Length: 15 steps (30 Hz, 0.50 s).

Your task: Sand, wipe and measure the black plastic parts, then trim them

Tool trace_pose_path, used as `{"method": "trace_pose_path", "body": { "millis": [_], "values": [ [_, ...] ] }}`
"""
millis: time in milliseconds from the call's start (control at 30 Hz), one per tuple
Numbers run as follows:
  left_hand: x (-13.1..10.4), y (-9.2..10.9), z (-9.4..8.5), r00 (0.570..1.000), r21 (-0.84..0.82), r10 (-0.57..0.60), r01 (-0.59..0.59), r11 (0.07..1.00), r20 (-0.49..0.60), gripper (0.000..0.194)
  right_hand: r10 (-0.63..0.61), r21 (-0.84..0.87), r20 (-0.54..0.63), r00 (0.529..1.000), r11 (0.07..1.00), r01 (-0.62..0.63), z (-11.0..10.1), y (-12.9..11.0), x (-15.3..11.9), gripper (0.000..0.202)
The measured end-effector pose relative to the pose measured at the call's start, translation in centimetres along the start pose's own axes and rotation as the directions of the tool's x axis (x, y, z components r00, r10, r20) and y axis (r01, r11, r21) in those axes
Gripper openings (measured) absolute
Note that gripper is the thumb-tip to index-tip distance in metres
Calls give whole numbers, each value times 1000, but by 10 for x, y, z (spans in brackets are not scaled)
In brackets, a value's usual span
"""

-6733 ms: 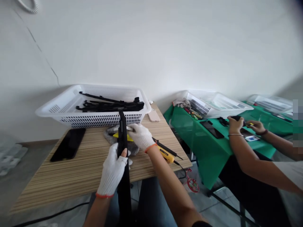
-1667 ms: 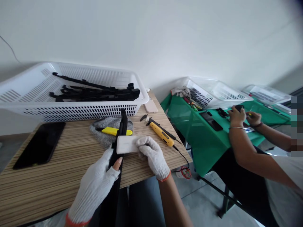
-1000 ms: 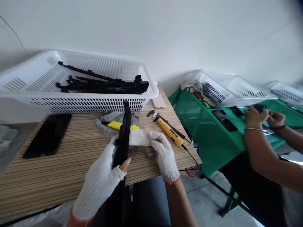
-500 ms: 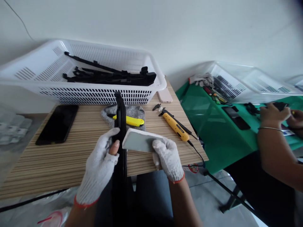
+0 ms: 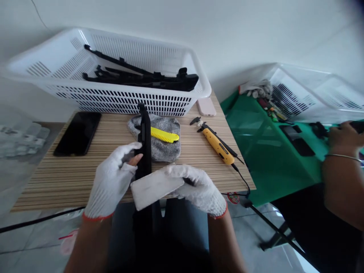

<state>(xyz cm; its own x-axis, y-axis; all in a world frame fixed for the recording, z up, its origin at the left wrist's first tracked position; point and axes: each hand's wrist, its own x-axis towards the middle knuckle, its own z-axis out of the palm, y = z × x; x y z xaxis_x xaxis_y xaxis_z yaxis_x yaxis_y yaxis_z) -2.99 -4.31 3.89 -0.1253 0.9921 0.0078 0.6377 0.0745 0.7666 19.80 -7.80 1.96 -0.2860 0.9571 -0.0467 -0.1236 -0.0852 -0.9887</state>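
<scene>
My left hand (image 5: pixel 113 178), in a white knitted glove with a bare thumb tip, is closed around a long black plastic strip (image 5: pixel 145 148). That strip stands lengthwise in front of me, its lower end dark and hard to make out near my lap. In my gloved right hand (image 5: pixel 196 185) is a flat rectangular pad (image 5: pixel 155 187), its whitish face towards me. It lies across the strip, below my left fingers; whether they touch I cannot tell. Behind the strip, a yellow utility knife (image 5: pixel 165 135) rests on a grey cloth (image 5: pixel 163 151).
A white basket (image 5: pixel 125 94) holds several black strips. A black phone (image 5: pixel 78 132) lies left; a caliper (image 5: pixel 197 122), a yellow corded tool (image 5: pixel 218 147) and a pink phone (image 5: pixel 206 106) lie right. A co-worker's arm (image 5: pixel 341 170) is over the green table (image 5: pixel 273 163).
The pad has turned from its grey-green face to its whitish face and moved down towards me. My left hand keeps hold of the strip. The view has shifted slightly.
</scene>
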Motion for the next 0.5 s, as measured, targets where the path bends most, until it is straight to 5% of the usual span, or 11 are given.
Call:
{"method": "trace_pose_path", "body": {
  "millis": [100,267,400,500],
  "values": [
    [0,-2,2,998,-68,-55,52,996,-40,44,-109,-170,30,994,979,113,2,2,0,43],
    [1,-2,2,995,-94,-95,92,991,-35,42,-119,-241,-201,972,968,68,14,5,6,17],
    [2,-3,2,987,-121,-154,158,980,48,48,-51,-206,-241,969,979,0,20,4,10,15],
    [3,-6,1,995,-71,-98,100,992,28,45,-16,-139,-175,984,990,-9,22,4,13,21]
  ]
}}
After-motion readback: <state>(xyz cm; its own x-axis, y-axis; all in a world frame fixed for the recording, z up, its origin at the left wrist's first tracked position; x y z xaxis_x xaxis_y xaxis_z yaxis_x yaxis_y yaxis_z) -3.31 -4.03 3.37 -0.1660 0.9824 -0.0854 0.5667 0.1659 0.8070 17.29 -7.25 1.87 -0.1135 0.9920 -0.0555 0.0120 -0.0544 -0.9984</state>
